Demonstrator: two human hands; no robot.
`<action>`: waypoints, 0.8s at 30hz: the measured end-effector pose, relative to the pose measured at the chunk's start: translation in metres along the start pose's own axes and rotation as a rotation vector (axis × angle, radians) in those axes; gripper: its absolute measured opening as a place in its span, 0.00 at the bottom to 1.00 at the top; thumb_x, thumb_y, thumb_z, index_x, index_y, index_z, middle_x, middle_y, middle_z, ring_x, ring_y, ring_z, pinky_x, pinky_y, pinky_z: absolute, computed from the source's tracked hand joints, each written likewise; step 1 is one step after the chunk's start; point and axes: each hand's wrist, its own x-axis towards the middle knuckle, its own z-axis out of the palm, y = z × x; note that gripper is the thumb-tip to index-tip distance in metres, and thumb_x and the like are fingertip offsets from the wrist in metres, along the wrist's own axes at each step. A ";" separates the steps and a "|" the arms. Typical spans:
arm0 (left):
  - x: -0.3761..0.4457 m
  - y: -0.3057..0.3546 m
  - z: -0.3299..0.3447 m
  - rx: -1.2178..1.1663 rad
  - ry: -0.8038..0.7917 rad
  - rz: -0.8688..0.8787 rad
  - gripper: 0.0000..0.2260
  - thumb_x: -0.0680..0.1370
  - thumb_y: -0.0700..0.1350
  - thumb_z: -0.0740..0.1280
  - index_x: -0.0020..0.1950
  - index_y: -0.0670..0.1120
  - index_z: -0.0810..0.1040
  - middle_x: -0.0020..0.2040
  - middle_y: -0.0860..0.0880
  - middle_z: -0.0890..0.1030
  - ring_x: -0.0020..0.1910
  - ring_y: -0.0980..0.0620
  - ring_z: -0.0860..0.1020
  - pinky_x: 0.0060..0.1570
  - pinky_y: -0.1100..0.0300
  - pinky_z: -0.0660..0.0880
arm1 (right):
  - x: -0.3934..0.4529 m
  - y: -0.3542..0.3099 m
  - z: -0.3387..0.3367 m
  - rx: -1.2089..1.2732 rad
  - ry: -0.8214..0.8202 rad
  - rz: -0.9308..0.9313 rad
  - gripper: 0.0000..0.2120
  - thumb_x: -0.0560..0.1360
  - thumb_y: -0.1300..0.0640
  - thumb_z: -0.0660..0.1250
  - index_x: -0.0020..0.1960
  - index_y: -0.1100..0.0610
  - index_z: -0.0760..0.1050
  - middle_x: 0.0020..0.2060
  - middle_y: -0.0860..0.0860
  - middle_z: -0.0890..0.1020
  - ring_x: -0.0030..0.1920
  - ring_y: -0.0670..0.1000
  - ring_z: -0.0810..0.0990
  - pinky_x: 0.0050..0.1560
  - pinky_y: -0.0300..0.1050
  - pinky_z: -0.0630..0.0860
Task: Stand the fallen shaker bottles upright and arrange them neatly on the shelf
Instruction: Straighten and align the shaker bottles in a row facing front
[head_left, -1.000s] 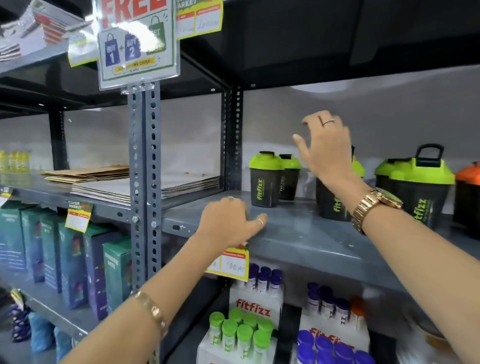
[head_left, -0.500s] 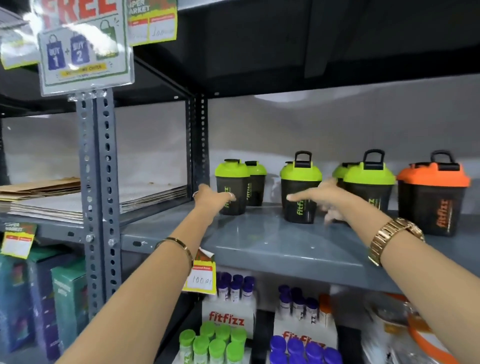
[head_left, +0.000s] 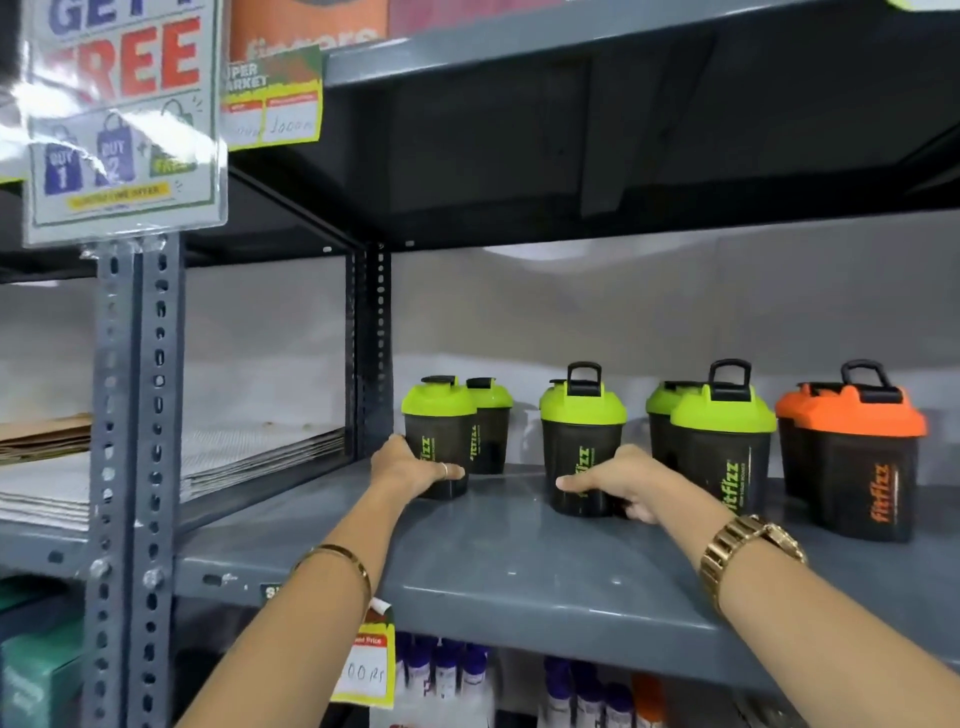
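Note:
Black shaker bottles stand upright in pairs on the grey shelf. My left hand wraps the base of the leftmost green-lidded shaker; a second green one stands behind it. My right hand grips the base of the middle green-lidded shaker, which has a black loop handle. Further right stand another green-lidded shaker with one partly hidden behind it, and an orange-lidded shaker, also with one behind.
A perforated grey upright borders the shelf on the left, with a promo sign above. Flat cardboard sheets lie on the neighbouring shelf. Small purple-capped bottles fill the shelf below. The upper shelf overhangs.
Both hands have reached further in and closed on the bases of two green-lidded shakers. The camera has moved closer and tilted up slightly.

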 end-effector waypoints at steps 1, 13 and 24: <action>0.000 -0.001 0.000 0.007 0.006 0.006 0.33 0.62 0.48 0.80 0.61 0.40 0.71 0.62 0.41 0.75 0.60 0.43 0.73 0.58 0.54 0.71 | 0.002 0.001 0.001 0.005 -0.003 -0.009 0.28 0.67 0.61 0.77 0.62 0.66 0.70 0.62 0.59 0.77 0.60 0.56 0.74 0.51 0.43 0.65; -0.017 0.001 -0.004 0.058 0.024 0.041 0.31 0.63 0.50 0.79 0.59 0.38 0.72 0.59 0.42 0.76 0.57 0.44 0.74 0.52 0.57 0.71 | 0.003 0.008 0.004 -0.148 0.092 -0.124 0.20 0.64 0.52 0.78 0.48 0.62 0.76 0.38 0.56 0.77 0.38 0.54 0.74 0.36 0.42 0.68; -0.017 0.001 -0.003 0.121 0.012 0.055 0.34 0.64 0.52 0.78 0.62 0.37 0.68 0.62 0.40 0.73 0.61 0.42 0.71 0.60 0.52 0.71 | 0.005 0.008 0.005 -0.180 0.072 -0.123 0.19 0.65 0.51 0.77 0.45 0.59 0.71 0.28 0.51 0.70 0.26 0.49 0.64 0.25 0.40 0.59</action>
